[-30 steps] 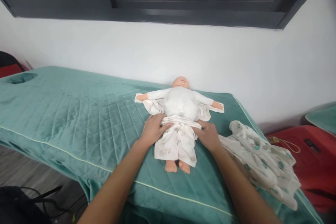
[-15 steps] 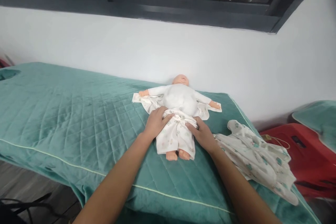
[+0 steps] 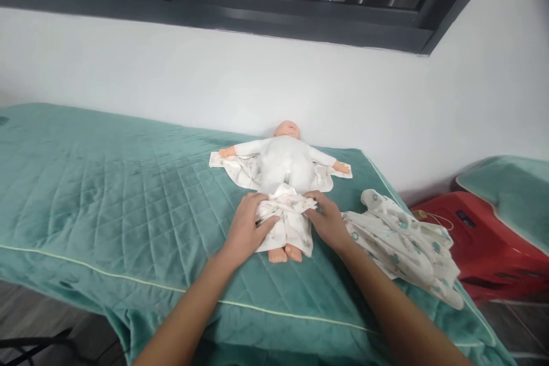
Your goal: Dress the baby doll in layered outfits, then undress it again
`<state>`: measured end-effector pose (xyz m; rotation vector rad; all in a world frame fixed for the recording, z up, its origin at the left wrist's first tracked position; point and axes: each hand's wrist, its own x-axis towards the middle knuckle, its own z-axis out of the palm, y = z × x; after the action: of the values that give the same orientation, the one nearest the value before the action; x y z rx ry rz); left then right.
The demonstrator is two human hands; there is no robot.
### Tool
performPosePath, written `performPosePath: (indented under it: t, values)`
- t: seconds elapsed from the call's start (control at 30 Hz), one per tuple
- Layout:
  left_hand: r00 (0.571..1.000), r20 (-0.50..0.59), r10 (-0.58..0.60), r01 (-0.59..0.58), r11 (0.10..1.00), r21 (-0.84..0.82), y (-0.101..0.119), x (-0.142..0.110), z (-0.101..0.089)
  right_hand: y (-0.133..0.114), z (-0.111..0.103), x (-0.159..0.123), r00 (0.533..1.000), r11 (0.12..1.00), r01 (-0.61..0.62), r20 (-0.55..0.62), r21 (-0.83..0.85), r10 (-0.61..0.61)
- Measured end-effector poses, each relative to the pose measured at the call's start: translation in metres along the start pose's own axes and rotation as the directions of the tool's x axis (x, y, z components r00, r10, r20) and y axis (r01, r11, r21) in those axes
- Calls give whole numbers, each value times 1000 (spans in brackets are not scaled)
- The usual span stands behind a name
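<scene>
A baby doll (image 3: 285,163) with a white cloth body lies on its back, arms spread, head toward the wall. Patterned white baby pants (image 3: 285,229) cover its legs, and the bare feet stick out at the hems. The waistband is bunched at the thighs, below the belly. My left hand (image 3: 249,226) is closed on the waistband's left side, and my right hand (image 3: 328,217) pinches its right side. Under the doll's back and arms a light baby shirt (image 3: 242,171) is spread open.
A crumpled white cloth with green print (image 3: 407,243) lies right of the doll on the green quilted bed cover (image 3: 141,206). Beyond the bed's right edge stands a red plastic chair (image 3: 480,229). A white wall and barred window rise behind.
Both hands have pulled the waistband down from the belly toward the feet, baring the lower body. My view has shifted slightly, moving the scene to the left.
</scene>
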<state>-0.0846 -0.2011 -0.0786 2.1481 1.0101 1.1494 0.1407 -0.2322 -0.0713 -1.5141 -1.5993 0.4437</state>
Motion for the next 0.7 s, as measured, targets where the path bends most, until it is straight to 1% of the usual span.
performPosePath:
  t: [0.07,0.13,0.17,0.23,0.33,0.4,0.47,0.53,0.6,0.7]
  values:
    - [1000,5,16,-17,999,44,1,5,1,-12,-9,-9,993,1000,-8,118,-17,10]
    - [1000,29,5,-7,997,74,4,9,-1,-23,-18,-18,969,998,15,248,-61,1]
    - [999,52,-4,-1,997,81,6,10,-3,-29,-22,-23,954,995,36,300,-88,-7]
    - [993,119,-11,2,997,74,12,8,-10,-38,-27,-32,931,985,99,363,-141,-42]
    - [970,243,-4,-6,999,42,22,-5,-22,-49,-24,-43,906,951,234,400,-200,-138]
    - [956,295,-4,-14,998,58,28,-19,-27,-54,-18,-48,897,925,292,405,-243,-177]
    - [948,318,2,-39,993,111,32,-32,-27,-57,-12,-49,899,903,316,395,-290,-188]
    - [946,324,3,-67,980,189,35,-39,-25,-60,-11,-48,898,886,330,397,-324,-189]
    - [948,319,-6,-83,961,265,39,-40,-23,-62,-15,-45,887,877,346,422,-333,-190]
    - [940,340,-29,-89,941,328,48,-34,-24,-66,-29,-43,855,889,339,494,-308,-156]
